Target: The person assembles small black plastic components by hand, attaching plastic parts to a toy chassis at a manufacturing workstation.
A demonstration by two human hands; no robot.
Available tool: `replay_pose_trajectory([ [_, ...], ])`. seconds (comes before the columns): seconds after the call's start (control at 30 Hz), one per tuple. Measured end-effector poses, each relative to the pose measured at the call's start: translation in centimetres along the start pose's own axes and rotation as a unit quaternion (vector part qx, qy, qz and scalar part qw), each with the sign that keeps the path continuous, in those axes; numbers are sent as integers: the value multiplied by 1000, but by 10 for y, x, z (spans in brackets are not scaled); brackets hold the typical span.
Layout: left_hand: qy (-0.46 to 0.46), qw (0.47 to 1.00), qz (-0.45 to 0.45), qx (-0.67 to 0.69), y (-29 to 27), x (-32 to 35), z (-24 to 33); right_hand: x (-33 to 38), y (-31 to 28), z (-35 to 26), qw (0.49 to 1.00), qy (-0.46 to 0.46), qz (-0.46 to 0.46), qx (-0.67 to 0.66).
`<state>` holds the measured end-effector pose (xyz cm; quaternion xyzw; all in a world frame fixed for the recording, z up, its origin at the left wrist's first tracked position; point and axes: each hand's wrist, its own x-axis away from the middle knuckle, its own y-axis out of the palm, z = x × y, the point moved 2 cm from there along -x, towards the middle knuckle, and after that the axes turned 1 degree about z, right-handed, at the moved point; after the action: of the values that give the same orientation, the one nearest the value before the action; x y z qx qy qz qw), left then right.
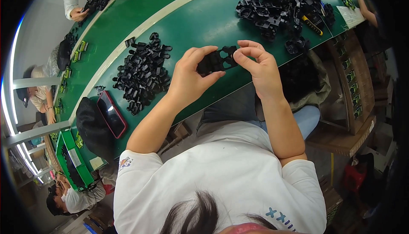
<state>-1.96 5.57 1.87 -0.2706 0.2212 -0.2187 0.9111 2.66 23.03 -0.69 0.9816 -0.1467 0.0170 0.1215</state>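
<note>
A black plastic part with cut-out openings (216, 61) is held up over the front edge of the green table. My left hand (191, 73) grips its left end, thumb along the near side and fingers on the far side. At its right end my right hand (259, 65) is closed, thumb and index finger pinched at the part's edge. Whether a smaller piece sits in that pinch is hidden. A heap of small black plastic pieces (142, 74) lies to the left of my left hand. Beyond my right hand spreads a bigger pile of black plastic parts (272, 6).
A yellow-and-black cutter (312, 25) lies by the big pile. At left are a red-edged phone (112, 114), a black mesh bag (91, 125) and a green bin (64, 142). An open sack (317, 85) stands below the table edge. Other people work around the table.
</note>
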Motion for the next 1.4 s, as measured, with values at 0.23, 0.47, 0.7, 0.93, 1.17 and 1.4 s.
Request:
replay_pose_trajectory([
  [0.23,-159,972,-64,160,4,11,-8,3,7,0,988,-19,-7,154],
  [0.47,-112,968,-57,216,2,15,-14,0,7,-8,995,11,-51,80],
  [0.7,-137,950,-79,270,0,15,-14,18,21,-28,918,-190,-18,347],
  [0.93,-101,959,-52,258,0,16,-10,4,11,-6,989,-89,-37,108],
  [1.17,-111,964,-64,232,0,17,-8,1,14,-2,999,35,-13,-9],
  [1.4,-106,968,-49,223,2,16,-11,-1,12,0,994,81,-69,28],
])
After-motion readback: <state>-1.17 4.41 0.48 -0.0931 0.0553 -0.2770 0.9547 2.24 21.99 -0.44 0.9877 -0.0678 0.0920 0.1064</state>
